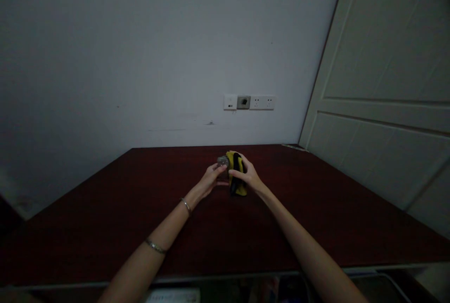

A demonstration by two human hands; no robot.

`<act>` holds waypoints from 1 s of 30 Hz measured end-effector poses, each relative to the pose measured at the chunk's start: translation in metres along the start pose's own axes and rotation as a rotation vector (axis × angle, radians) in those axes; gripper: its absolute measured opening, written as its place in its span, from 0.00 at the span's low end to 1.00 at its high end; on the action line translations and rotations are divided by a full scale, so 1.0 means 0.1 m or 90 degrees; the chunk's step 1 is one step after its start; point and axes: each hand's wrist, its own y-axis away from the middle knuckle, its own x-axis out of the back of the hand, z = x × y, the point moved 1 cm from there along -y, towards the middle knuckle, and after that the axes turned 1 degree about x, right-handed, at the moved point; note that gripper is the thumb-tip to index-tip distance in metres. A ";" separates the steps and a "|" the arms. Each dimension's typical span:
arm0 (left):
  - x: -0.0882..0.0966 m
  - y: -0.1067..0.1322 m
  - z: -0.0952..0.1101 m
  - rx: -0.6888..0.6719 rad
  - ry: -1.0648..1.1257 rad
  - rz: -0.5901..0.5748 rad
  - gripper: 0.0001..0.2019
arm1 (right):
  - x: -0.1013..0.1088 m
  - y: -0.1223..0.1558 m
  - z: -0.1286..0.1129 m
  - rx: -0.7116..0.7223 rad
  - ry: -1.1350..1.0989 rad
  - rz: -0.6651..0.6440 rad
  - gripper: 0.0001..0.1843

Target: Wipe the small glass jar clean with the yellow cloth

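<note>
Over the middle of the dark red tabletop, my left hand (210, 179) is closed on a small clear, glass-like object (222, 161); its exact kind is too dim and small to tell. My right hand (251, 177) grips a folded yellow and black cloth (239, 187), thumb on the near side and fingers behind it. The cloth presses against the right side of the clear object, or very close to it. Part of the object is hidden by my left fingers and the cloth.
The dark red table (147, 209) reaches back to a pale wall (168, 50) with a row of sockets (262, 102). A white panelled door (383, 83) stands at the right. Below the table's front edge, an open space holds a white item (174, 295) and other dim things.
</note>
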 end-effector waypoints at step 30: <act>0.09 -0.15 -0.10 -0.175 -0.190 -0.038 0.32 | -0.13 -0.03 0.11 -0.115 0.017 0.155 0.25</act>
